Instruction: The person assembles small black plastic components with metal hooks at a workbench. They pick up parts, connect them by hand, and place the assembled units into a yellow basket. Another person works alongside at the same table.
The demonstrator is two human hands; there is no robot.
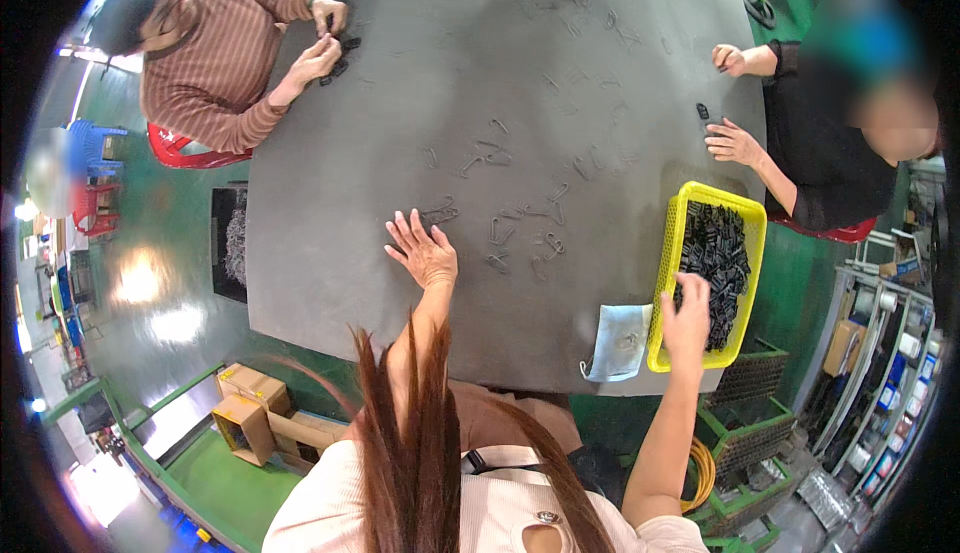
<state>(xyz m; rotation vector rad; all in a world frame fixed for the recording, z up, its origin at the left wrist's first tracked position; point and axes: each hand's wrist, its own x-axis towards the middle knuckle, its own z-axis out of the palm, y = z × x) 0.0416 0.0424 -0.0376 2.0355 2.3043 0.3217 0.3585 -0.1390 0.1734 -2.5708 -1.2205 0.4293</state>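
My left hand (425, 251) rests on the grey table with its fingers spread and holds nothing. Just beyond its fingertips lie thin dark loop-shaped pieces (440, 211), and several more loops (500, 228) are scattered to its right. Over the near end of a yellow plastic basket (662, 283) reaches my right hand (686, 315). Its fingers are curved and apart, and I make out nothing between them. Small black parts (715, 258) fill the basket; my right hand hides some of them. A light blue face mask (618, 343) lies flat beside the basket, left of my right hand.
Across the table (330, 253), a person in a striped top (225, 58) handles small black pieces at the far left. Another person in black (830, 133) sits at the right, hands over the table edge. Cardboard boxes (250, 413) stand below at the near left.
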